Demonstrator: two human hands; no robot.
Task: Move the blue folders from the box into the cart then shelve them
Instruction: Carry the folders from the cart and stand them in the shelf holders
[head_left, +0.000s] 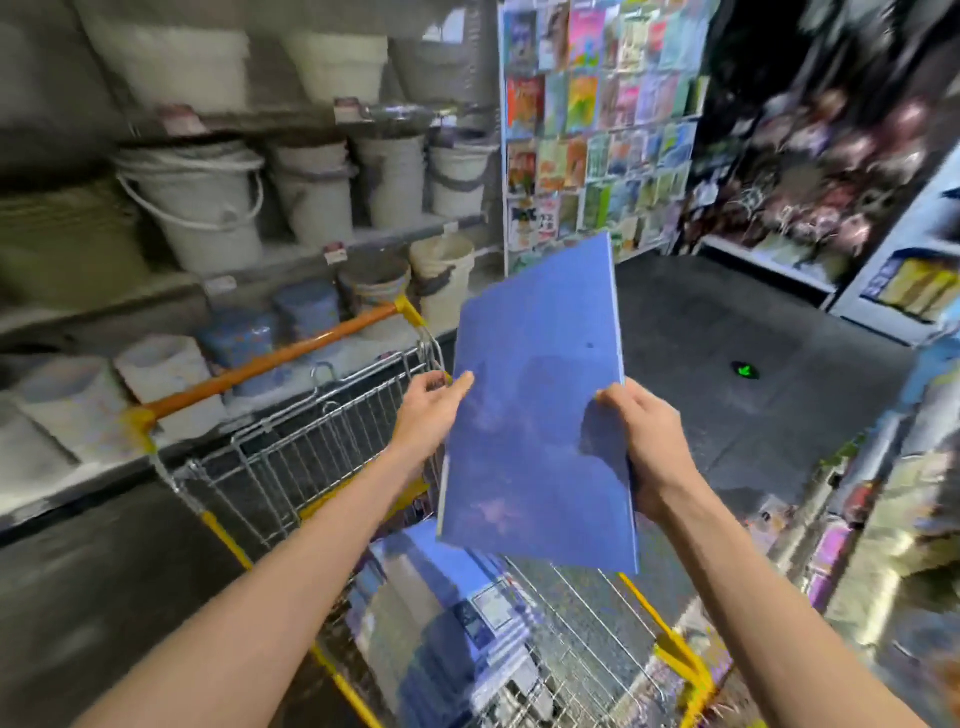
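With our left hand (434, 410) and right hand (647, 449) each pinching a side edge of the folder (535, 415) above the cart (270, 362), we should probably hold it level and lower it squarely onto the stack (457, 597) inside.

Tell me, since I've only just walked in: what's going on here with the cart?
A person holds a blue folder up over a wire cart. The left hand grips its left edge and the right hand grips its right edge. A stack of folders already lies inside the cart. Buckets fill the shelves on the left. The picture is blurred, so finer detail is unclear.
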